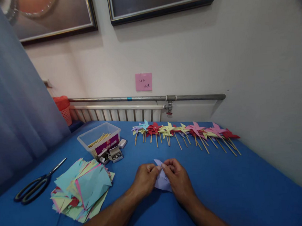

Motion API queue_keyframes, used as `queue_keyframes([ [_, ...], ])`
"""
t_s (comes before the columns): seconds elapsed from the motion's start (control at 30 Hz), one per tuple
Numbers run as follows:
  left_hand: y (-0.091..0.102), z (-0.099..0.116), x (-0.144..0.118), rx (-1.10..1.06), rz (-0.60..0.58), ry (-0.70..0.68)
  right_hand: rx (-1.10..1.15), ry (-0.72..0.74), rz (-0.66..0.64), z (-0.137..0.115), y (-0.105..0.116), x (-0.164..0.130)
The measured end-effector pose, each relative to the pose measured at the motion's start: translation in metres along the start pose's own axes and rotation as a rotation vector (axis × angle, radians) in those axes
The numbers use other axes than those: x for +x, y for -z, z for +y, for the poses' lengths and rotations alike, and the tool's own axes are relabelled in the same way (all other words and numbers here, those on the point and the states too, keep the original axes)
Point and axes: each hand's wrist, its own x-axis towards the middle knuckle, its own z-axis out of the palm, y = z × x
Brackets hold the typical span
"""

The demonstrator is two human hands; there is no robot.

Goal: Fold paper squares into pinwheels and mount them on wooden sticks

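From the head view, the person works over a blue-covered table (pixel 218 191), both hands close together at the near middle. The left hand (pixel 144 178) has its thumb and fingers drawn together, pinching the upper left side of a piece of purple paper (pixel 163 183). The right hand (pixel 178 180) is narrowed on the same paper from the right, its thumb near the left thumb. The paper lies between the hands, its lower part showing; whether a small fastener sits between the fingertips cannot be told.

To the left lies a loose pile of coloured paper pieces (pixel 92 182), with black-handled scissors (pixel 33 187) farther left, blades pointing away. Beyond the pile stands a clear plastic tub (pixel 107 145) holding thin sticks (pixel 99 140); just beside its near side are two small open boxes (pixel 116 157) of metal bits. Along the far right side, a row of pinwheels (pixel 181 129) on sticks lies overlapping, in several colours.
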Motion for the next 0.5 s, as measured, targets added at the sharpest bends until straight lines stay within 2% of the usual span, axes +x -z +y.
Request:
queue_keyframes([
  [0.23, -0.0053, 0.0021, -0.0016, 0.047, 0.108, 0.010, -0.010, 0.026, -0.024, 0.0024, 0.0015, 0.0011],
  [0.5, -0.0010, -0.0023, 0.0018, -0.014, 0.063, 0.041, 0.037, -0.010, -0.134, -0.0036, 0.0038, 0.0013],
])
